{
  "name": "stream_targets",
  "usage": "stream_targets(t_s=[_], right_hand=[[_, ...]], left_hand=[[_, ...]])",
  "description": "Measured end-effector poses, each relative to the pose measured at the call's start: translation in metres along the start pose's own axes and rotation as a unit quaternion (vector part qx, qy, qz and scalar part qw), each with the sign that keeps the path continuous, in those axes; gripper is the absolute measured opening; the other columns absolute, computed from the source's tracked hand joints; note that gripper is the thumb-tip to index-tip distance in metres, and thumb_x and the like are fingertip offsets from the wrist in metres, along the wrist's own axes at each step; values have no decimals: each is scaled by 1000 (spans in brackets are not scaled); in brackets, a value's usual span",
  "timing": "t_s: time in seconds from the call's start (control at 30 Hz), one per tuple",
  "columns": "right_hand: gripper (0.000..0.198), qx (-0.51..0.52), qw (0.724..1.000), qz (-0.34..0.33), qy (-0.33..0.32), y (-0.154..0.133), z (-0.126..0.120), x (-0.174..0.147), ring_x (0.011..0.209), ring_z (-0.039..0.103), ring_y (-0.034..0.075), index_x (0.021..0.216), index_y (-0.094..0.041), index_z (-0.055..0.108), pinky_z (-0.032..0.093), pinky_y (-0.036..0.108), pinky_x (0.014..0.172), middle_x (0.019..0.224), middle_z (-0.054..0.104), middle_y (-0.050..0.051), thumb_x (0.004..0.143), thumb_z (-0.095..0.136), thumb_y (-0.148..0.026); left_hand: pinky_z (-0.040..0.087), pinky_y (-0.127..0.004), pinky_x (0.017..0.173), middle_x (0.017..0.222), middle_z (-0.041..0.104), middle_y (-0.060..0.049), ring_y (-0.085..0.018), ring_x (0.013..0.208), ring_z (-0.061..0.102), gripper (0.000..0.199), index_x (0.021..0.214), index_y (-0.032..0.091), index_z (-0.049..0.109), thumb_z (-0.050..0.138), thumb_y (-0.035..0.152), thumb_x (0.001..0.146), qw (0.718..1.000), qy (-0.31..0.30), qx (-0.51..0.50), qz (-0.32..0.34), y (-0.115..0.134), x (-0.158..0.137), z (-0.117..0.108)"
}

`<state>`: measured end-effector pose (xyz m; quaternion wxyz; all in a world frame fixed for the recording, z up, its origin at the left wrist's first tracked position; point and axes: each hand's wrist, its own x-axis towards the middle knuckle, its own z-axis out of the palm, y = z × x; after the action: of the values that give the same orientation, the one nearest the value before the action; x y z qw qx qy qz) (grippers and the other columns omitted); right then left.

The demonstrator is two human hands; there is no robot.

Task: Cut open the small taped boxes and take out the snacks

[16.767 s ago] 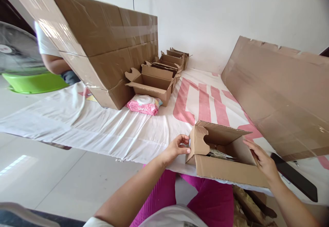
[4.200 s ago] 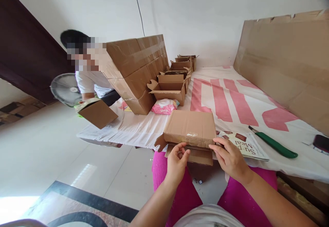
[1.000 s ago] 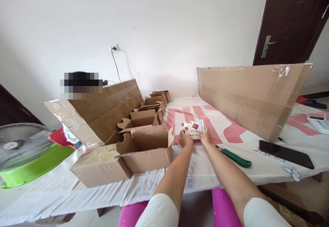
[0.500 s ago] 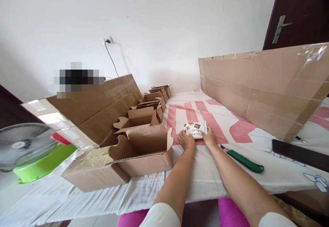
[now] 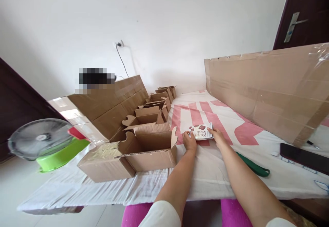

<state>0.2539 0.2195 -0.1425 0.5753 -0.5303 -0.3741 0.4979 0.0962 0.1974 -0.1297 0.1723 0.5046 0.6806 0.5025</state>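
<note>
Between my hands is a small stack of white printed cards or packets (image 5: pixel 202 133), with brown pictures and lettering that reads upside down from here. Which of the two it is, I cannot tell. My left hand (image 5: pixel 189 140) grips its left edge, fingers curled. At the right edge my right hand (image 5: pixel 215 136) holds it, thumb on top. A green utility knife (image 5: pixel 253 164) lies on the cloth by my right forearm, its blade end hidden behind the arm. To the left of my left hand stands an open cardboard box (image 5: pixel 154 160).
Several more open boxes (image 5: pixel 147 114) run in a row toward the wall. Tall cardboard panels (image 5: pixel 257 93) flank the table. A black phone (image 5: pixel 305 156) and a pen (image 5: pixel 314 145) lie at the right. A green basin (image 5: pixel 61 156) and a fan (image 5: pixel 38 138) are at the left.
The stack is tilted up a little in my hands, and the right hand's thumb has come over its top. The whole view has shifted; things appear slightly further right.
</note>
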Motion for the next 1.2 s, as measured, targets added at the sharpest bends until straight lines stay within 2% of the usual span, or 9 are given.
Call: stream_targets(t_s=[0.13,0.3,0.43,0.53,0.63,0.73,0.83,1.03,1.2], right_hand=[[29,71,997,18,-26,0,-3,3,81,65,15,110,-15,61,56,33,73,101,66,5,94,57,-39],[30,132,987,31,-85,-5,-9,2,72,67,18,110,-16,61,57,36,69,86,70,4,86,62,-35],[41,162,969,38,-182,-14,-18,-8,69,70,26,108,-19,63,57,42,66,75,72,5,70,63,-31],[47,169,947,51,-269,-18,-21,-22,75,71,30,110,-18,63,57,44,68,81,74,7,66,62,-35],[46,162,922,66,-346,-19,-18,-34,82,71,29,109,-17,63,56,43,71,90,75,10,73,62,-45],[47,148,898,82,-405,-21,-12,-36,81,71,25,104,-15,65,56,36,70,91,74,12,79,59,-55],[46,128,880,99,-446,-22,-5,-33,78,71,20,102,-14,66,55,30,65,90,74,11,82,59,-55],[45,91,860,108,-490,-20,12,-43,84,72,21,111,-14,65,56,30,67,99,73,13,85,61,-50],[45,58,865,95,-489,-19,25,-59,89,71,21,113,-17,65,56,30,71,108,72,13,82,66,-50]], left_hand=[[42,-32,100,115,60,-11,-20,114,56,22,109,18,55,47,26,91,998,-6,-63,-22,4,-3,-5],[33,-34,110,138,51,-18,-23,132,45,49,128,13,47,61,30,85,986,-57,-140,-77,12,-8,-13],[48,-41,97,113,68,-18,-30,112,63,49,112,11,61,72,43,76,954,-159,-214,-139,17,-18,-34],[54,-40,87,101,73,-15,-29,96,69,57,107,12,66,79,50,66,926,-221,-273,-142,20,-45,-62],[55,-39,88,102,74,-11,-27,96,69,66,112,14,66,85,47,59,894,-260,-346,-115,14,-86,-98],[54,-41,90,96,75,-11,-29,94,69,62,108,13,69,88,40,56,877,-299,-359,-108,-5,-121,-138],[53,-42,92,94,75,-12,-32,97,69,57,103,13,72,89,38,55,863,-354,-348,-92,-33,-136,-180],[53,-46,91,93,76,-11,-33,96,69,43,92,16,75,83,44,60,925,-281,-237,-97,-64,-105,-267],[52,-45,93,104,74,-12,-34,103,67,54,104,14,69,79,46,62,967,-159,-186,-75,-79,-68,-299]])
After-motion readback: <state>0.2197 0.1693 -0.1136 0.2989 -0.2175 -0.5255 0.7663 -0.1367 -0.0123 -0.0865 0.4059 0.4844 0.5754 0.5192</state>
